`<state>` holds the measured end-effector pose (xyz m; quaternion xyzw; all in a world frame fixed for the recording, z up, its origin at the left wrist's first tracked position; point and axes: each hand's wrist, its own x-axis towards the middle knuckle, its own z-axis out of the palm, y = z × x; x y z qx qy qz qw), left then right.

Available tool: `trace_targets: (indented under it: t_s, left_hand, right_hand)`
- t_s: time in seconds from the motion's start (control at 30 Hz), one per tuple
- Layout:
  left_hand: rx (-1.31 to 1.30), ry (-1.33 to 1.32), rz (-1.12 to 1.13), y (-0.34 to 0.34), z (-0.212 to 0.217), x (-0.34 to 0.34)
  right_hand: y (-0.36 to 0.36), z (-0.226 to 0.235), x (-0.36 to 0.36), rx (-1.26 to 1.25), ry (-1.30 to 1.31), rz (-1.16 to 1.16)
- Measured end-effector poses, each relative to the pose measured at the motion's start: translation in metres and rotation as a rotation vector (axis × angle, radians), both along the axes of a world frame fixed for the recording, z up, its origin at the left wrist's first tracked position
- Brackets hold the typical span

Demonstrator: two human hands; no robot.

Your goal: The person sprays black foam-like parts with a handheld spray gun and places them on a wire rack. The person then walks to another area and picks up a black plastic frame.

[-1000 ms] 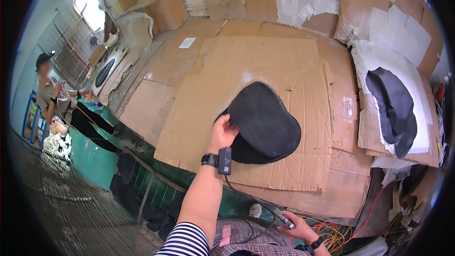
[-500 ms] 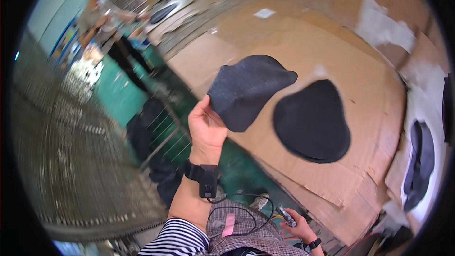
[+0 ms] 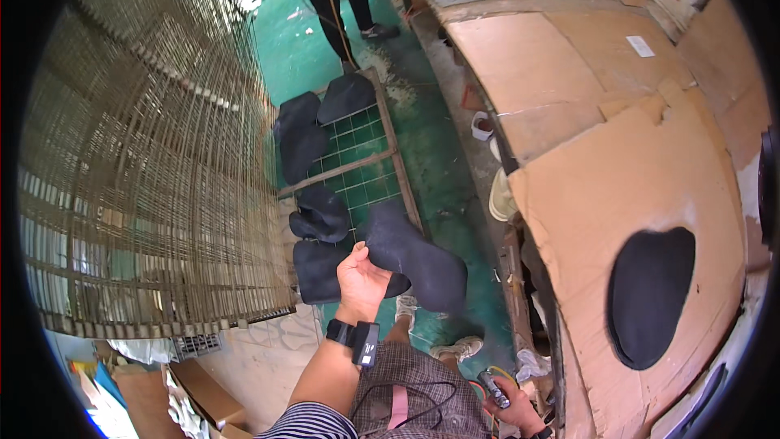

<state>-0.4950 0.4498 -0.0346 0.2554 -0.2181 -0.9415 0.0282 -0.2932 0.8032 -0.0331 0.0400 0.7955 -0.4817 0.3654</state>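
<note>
My left hand point(image 3: 361, 280) pinches the edge of a floppy black sheet piece point(image 3: 424, 262) with rounded outlines. The piece hangs beside the near end of a wire rack point(image 3: 345, 169) on the floor. On that rack lie several similar black pieces point(image 3: 302, 136), some of them curled. In my right hand point(image 3: 520, 413), low by my thigh, is a small silver-and-black handheld tool point(image 3: 494, 389); a thin yellow hose shows near it. Another black piece point(image 3: 652, 297) rests flat on the cardboard-covered table point(image 3: 561, 187) to my right.
A tall stack of wire racks point(image 3: 162, 162) fills the left side. Ahead, a person's legs point(image 3: 329, 4) stand on the green floor beyond the rack. The table edge runs along my right, with cream containers point(image 3: 501, 195) under it. Cardboard boxes point(image 3: 207, 390) stand at lower left.
My view has turned left and down toward the floor rack. My left hand has carried the black piece from over the table to beside the rack. The right hand still holds the tool.
</note>
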Motion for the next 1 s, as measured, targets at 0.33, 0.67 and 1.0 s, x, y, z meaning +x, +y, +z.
trace_targets:
  t_s: [0.33, 0.67, 1.0]
  left_hand:
    - [-0.069, -0.233, 0.125, -0.109, -0.283, -0.114]
    - [0.083, -0.134, 0.412, -0.149, -0.307, -0.208]
    - [0.051, -0.83, 0.397, -0.156, -0.433, -0.133]
  right_hand:
    - [-0.059, -0.085, -0.031, 0.192, -0.054, 0.228]
    - [-0.097, -0.118, -0.089, 0.233, -0.14, 0.146]
    - [-0.106, -0.137, -0.117, 0.119, -0.067, 0.13]
